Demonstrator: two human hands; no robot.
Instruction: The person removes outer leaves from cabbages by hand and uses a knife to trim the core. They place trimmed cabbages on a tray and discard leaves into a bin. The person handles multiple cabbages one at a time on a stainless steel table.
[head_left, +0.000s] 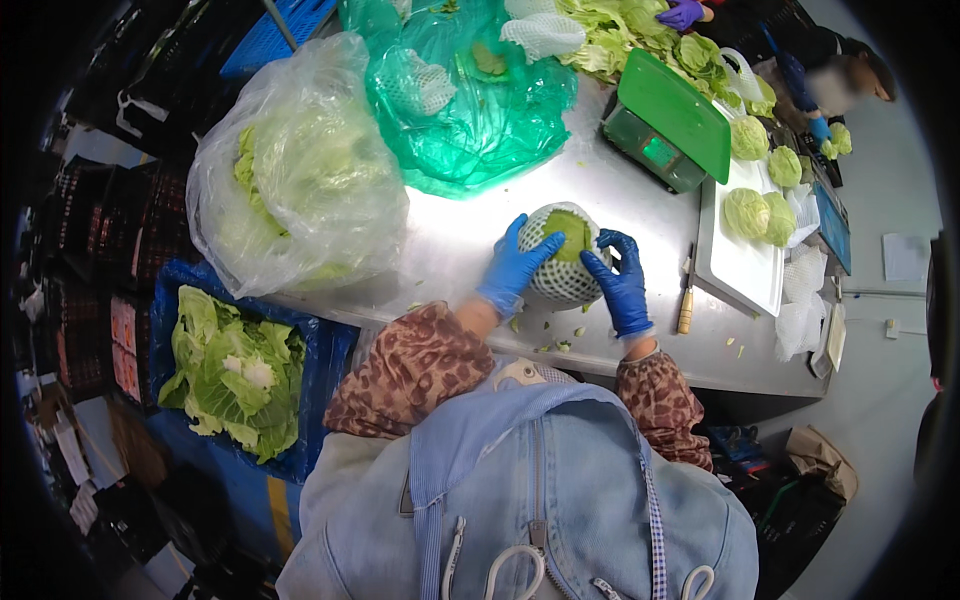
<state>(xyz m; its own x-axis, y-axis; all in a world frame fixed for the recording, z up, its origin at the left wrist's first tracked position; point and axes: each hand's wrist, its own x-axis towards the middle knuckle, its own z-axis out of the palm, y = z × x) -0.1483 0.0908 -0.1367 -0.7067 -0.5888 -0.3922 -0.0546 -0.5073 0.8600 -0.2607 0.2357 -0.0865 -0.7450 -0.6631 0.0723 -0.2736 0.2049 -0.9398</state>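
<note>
A green cabbage (568, 231) stands on the steel table, wrapped around its sides in a white foam net sleeve (564, 281). Bare leaf shows through the sleeve's opening at the top. My left hand (517, 259), in a blue glove, grips the netted cabbage from the left with the thumb on its top edge. On the other side my right hand (621, 281), also gloved in blue, has thumb and fingers at the rim of the net. Small leaf scraps lie close below the cabbage.
A clear bag of cabbage (322, 180) and a green plastic bag (472, 127) lie left and behind. A green scale (671, 112), a wooden-handled knife (685, 300) and a white tray (739, 259) with cabbages stand right. A leaf-filled crate (322, 360) sits lower left. Other people work beyond.
</note>
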